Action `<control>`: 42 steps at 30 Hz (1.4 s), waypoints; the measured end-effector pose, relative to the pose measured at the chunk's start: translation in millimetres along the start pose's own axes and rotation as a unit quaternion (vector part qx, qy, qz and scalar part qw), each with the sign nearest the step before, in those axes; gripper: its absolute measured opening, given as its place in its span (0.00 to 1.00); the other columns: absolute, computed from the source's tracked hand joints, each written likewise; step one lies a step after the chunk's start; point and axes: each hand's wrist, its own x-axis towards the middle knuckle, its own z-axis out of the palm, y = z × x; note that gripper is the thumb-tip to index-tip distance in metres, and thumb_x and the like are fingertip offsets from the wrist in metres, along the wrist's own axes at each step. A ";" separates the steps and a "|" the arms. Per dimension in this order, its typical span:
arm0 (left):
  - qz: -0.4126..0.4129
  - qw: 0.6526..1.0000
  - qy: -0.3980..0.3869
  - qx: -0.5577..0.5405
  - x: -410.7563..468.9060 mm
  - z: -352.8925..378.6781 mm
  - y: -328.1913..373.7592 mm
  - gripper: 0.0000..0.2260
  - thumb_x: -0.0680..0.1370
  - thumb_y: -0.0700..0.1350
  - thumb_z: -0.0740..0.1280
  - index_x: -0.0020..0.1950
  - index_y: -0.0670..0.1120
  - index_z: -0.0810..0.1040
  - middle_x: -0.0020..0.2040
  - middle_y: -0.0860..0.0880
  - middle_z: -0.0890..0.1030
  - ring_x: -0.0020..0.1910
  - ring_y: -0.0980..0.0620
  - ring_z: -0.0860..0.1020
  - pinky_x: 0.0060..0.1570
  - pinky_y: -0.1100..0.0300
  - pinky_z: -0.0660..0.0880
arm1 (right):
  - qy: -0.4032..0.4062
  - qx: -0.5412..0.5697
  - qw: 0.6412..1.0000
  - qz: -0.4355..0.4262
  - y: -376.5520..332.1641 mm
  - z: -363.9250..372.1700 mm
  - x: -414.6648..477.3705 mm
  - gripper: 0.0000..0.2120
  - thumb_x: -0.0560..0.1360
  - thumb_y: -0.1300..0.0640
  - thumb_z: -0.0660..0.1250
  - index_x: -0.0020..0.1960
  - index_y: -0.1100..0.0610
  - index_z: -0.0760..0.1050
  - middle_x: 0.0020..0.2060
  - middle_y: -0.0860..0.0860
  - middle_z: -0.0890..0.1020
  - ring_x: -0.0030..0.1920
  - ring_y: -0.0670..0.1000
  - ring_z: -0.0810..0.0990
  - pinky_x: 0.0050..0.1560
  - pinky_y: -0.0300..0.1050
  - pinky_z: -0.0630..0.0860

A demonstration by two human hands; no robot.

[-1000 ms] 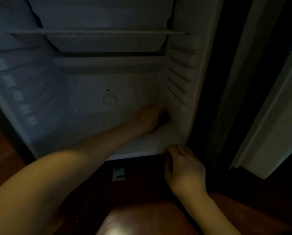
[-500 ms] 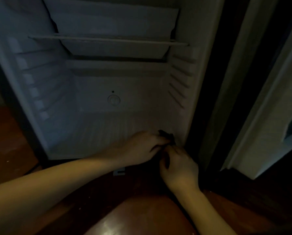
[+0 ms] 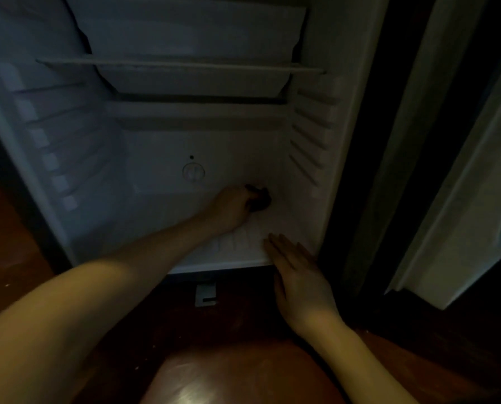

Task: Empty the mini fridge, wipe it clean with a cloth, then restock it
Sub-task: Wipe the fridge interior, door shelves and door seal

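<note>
Our left hand [image 3: 231, 207] grips the dark cloth [image 3: 259, 197], fingers curled round it, at the far right floor of the mini fridge [image 3: 127, 228], for wiping. Our right hand [image 3: 298, 282] lies flat, fingers straight, on the near edge, presumably bracing.

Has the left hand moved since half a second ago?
Yes. The left hand, gripping the small dark cloth, went from the white mini fridge's front lip back toward its rear wall.
</note>
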 end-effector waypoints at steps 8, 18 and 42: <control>0.050 0.996 -0.063 0.044 -92.5 -29.0 49.1 0.17 0.81 0.41 0.62 0.69 0.50 0.74 0.66 0.50 0.77 0.60 0.52 0.77 0.59 0.56 0.73 | 0.072 0.059 0.994 0.050 -15.6 -17.2 -3.6 0.21 0.65 0.64 0.62 0.54 0.54 0.83 0.52 0.48 0.84 0.48 0.50 0.84 0.39 0.40 0.80; -0.079 0.995 -0.058 0.017 24.4 -2.5 -16.7 0.14 0.82 0.43 0.61 0.64 0.39 0.78 0.65 0.41 0.77 0.61 0.43 0.76 0.62 0.59 0.69 | 0.084 0.029 0.996 0.033 -9.1 -14.6 3.7 0.21 0.67 0.61 0.58 0.53 0.52 0.84 0.51 0.45 0.84 0.47 0.48 0.84 0.42 0.39 0.80; -0.083 0.996 -0.038 -0.002 22.9 9.8 -4.2 0.22 0.79 0.55 0.59 0.64 0.42 0.79 0.65 0.43 0.77 0.61 0.45 0.76 0.60 0.60 0.70 | 0.074 0.007 0.996 0.054 -6.4 -9.4 0.2 0.22 0.63 0.63 0.65 0.55 0.54 0.83 0.54 0.47 0.84 0.49 0.49 0.84 0.41 0.39 0.78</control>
